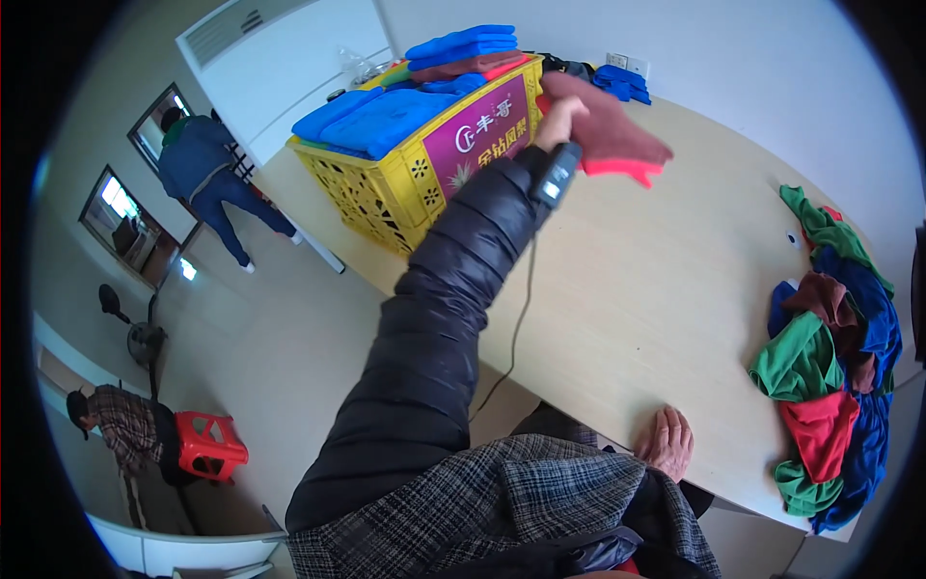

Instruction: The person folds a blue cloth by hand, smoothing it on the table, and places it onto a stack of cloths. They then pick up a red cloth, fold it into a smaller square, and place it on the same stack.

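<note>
My left arm [415, 309], in a dark puffy sleeve, reaches to the far side of the table. The left hand [562, 122] is closed on a brown cloth [617, 125], with a red cloth [625, 170] showing under its lower edge. Both hang just right of a yellow plastic crate [371, 198]. Folded blue cloths [371, 118] fill the crate, and more blue ones [463, 43] are stacked above brown and red ones. On the near table edge, my right hand [666, 444] lies flat and holds nothing.
A loose heap of green [801, 357], red [822, 434], brown and blue cloths covers the table's right end. Small blue cloths [622, 83] lie by the wall. A cable [521, 318] hangs from my left wrist. Two people [207, 159] and a red stool [207, 444] are at left.
</note>
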